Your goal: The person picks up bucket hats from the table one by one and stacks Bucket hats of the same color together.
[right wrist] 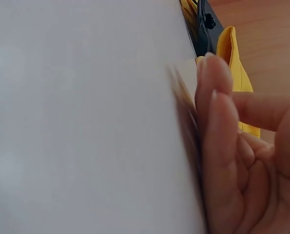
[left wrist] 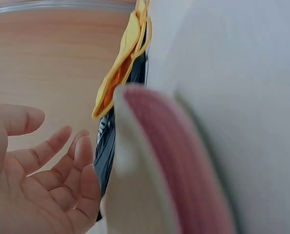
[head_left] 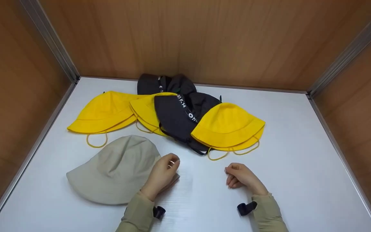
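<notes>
A beige bucket hat (head_left: 108, 174) lies crown up on the white table at the front left. My left hand (head_left: 159, 175) is over the right side of its brim, fingers loosely bent. In the left wrist view, thumb and fingers of that hand (left wrist: 52, 180) stand apart with nothing between them, and a pinkish underside (left wrist: 174, 161) shows under the brim. My right hand (head_left: 243, 177) hovers low over the table, right of the hat, loosely curled and holding nothing. The nearest hat to it is a yellow one (head_left: 227, 125) with thin cords.
Behind the hands, a row of overlapping hats spans the table: a yellow hat (head_left: 105, 111) at left, another yellow one (head_left: 143, 108), a black hat (head_left: 172, 117) with white lettering, and a black one (head_left: 148, 85) at the back. Wooden panels (head_left: 188, 42) enclose the table.
</notes>
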Demonstrator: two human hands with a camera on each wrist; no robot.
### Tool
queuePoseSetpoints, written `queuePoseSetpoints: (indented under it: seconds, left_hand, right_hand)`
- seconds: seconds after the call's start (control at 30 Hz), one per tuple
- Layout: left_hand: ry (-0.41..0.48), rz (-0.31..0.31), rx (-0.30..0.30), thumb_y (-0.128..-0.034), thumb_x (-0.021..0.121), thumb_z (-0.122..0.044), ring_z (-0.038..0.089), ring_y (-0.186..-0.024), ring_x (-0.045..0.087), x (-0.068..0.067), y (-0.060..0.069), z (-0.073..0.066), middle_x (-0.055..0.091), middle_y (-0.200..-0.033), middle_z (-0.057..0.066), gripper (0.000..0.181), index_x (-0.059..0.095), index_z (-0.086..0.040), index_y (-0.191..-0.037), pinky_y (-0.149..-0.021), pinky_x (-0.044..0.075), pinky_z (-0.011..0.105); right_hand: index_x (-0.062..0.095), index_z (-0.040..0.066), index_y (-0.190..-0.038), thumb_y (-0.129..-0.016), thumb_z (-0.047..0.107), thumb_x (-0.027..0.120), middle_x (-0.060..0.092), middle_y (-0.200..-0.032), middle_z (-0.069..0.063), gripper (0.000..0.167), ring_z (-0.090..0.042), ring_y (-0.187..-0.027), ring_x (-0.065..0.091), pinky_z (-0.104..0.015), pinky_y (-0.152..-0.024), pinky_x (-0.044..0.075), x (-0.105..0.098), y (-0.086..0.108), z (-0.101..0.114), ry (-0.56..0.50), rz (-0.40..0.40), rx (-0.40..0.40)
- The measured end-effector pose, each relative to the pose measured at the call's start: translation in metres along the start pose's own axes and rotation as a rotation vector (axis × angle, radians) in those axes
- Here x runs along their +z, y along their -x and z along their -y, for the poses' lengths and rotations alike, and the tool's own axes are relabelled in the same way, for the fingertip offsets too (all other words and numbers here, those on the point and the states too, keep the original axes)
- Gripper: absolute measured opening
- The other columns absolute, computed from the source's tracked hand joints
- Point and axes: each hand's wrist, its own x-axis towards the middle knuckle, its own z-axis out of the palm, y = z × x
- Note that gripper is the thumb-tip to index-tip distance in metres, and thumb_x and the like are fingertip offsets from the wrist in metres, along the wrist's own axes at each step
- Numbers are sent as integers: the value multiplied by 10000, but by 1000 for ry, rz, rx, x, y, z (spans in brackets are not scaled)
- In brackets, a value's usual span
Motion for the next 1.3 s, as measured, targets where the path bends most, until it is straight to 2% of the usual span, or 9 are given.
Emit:
queuePoseSetpoints:
  seconds: [0.27,0.47,0.53,0.7,0.87,0.97,1.07,1.2,1.3]
  left_hand:
    - [88,79,-43,-888,644,-152,119,-740,540,26,-14,0,624,-867,58,154,626,-17,-960,-673,484,256]
    - [195,58,-76,-827,711,-108,137,-766,561,36,-19,11,621,-862,86,199,623,29,-941,-727,496,265]
    - [211,53,-69,-823,710,-97,139,-762,562,38,-20,14,624,-857,94,190,624,33,-931,-726,495,269]
    - [196,40,-64,-825,704,-89,127,-751,547,43,-22,17,626,-843,83,161,627,21,-914,-723,483,282]
    - [173,31,-50,-828,700,-94,131,-760,550,44,-22,16,630,-841,78,158,630,19,-913,-727,480,289]
    - [157,30,-24,-836,689,-90,136,-770,558,44,-20,16,633,-842,75,135,632,10,-906,-728,479,279]
    - [158,30,-20,-841,681,-85,135,-768,559,45,-19,17,631,-835,71,114,633,0,-900,-723,477,271]
    - [166,31,-26,-842,683,-90,128,-758,553,45,-19,18,629,-826,68,112,634,-5,-896,-715,475,266]
    - [164,23,-22,-840,683,-85,129,-757,551,44,-19,19,628,-823,69,109,634,-3,-892,-714,471,261]
  right_hand:
    - [565,28,-867,-980,257,507,633,-617,-2,262,-98,-502,600,-209,-494,500,2,-1,0,-6,-14,14]
    - [573,15,-884,-975,262,513,632,-622,-5,270,-100,-504,598,-209,-494,497,2,1,0,6,-35,6]
    - [575,12,-888,-974,261,516,632,-623,-7,270,-103,-505,598,-213,-495,499,2,1,0,6,-41,6]
    - [577,9,-896,-972,265,517,636,-630,-4,274,-98,-507,598,-218,-503,507,0,0,-1,2,-35,6]
    - [582,8,-930,-975,280,508,654,-661,-10,286,-91,-525,608,-227,-527,527,-5,-3,2,-48,-34,43]
    - [591,24,-919,-974,258,508,647,-679,-3,255,-86,-552,603,-226,-554,531,-11,-6,8,-83,-88,70]
    - [595,29,-933,-977,226,496,639,-729,7,225,-86,-622,598,-223,-608,527,-21,-9,17,-125,-179,81]
    - [574,8,-1043,-981,219,480,602,-895,9,239,-112,-828,565,-252,-765,495,-42,-13,29,-166,-329,72]
    - [533,14,-1070,-983,228,462,516,-993,-6,241,-165,-984,473,-311,-880,418,-59,-16,34,-156,-412,59]
